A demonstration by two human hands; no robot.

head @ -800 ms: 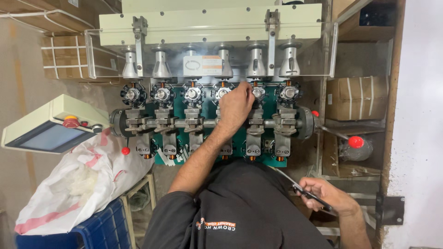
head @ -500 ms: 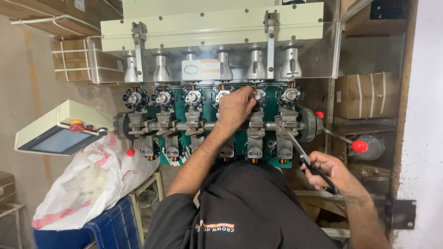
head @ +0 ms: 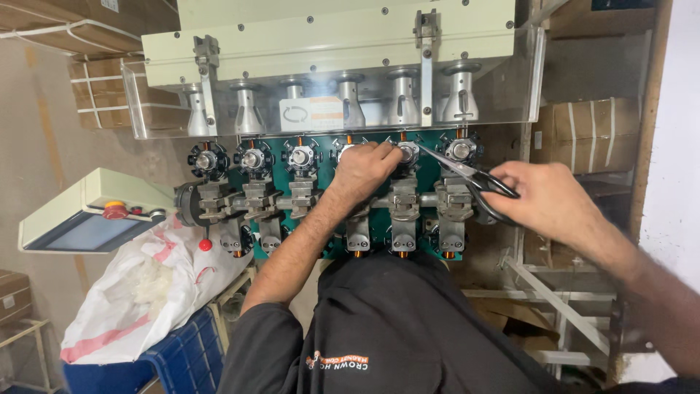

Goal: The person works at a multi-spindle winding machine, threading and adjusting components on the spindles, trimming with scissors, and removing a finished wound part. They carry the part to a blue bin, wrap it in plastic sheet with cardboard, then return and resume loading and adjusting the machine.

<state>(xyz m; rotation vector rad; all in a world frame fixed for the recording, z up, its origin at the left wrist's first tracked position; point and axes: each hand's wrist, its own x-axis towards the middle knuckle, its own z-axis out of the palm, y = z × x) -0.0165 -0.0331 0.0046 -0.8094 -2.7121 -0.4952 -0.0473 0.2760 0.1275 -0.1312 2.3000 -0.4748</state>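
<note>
Scissors [head: 477, 179], black-handled, gripped in right hand [head: 547, 197]; raised from beside the waist since the earlier frames, blades now parted, tips at fifth winding head [head: 407, 152]. Left hand [head: 364, 171] unmoved, fingers closed on the same head of green multi-station machine [head: 328, 190].

Six black star-shaped spindle heads [head: 302, 157] in row; six metal cones [head: 249, 115] above; six grey clamp blocks [head: 404, 198] below; one pair scissors [head: 467, 175]; one control panel [head: 87, 211]; one white bag [head: 138, 292]; two hands, left [head: 364, 171], right [head: 543, 197].
</note>
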